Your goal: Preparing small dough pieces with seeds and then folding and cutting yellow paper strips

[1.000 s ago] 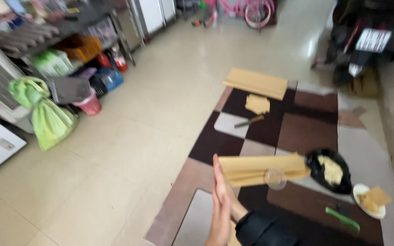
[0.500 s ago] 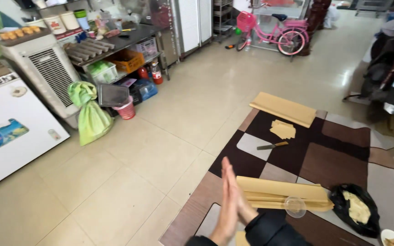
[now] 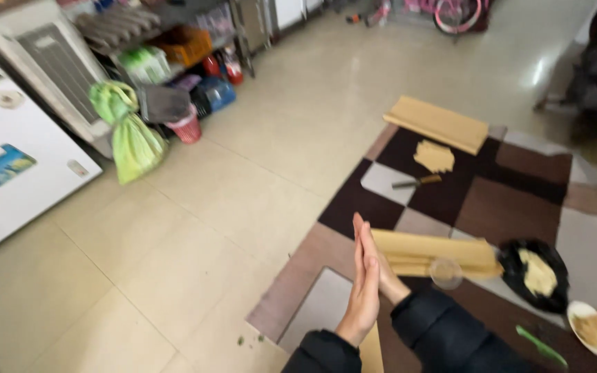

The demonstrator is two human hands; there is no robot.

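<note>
Left hand (image 3: pixel 362 290) and right hand (image 3: pixel 374 266) pressed flat together, palms joined, nothing held. Nearest: long tan bamboo slat stack (image 3: pixel 433 252) on brown patchwork mat (image 3: pixel 506 207), untouched; knife (image 3: pixel 416 182) idle.

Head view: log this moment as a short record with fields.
hands: left hand and right hand pressed flat together, palm to palm, fingers up, holding nothing
sleeves: dark
under hands: patchwork mat of brown, grey and white squares on a tiled floor
nearest things: long tan boards, clear round lid
right of boards: black pan with pale food, white bowl, green tool
farther on mat: knife, tan board
left side: green bag, white chest
</note>
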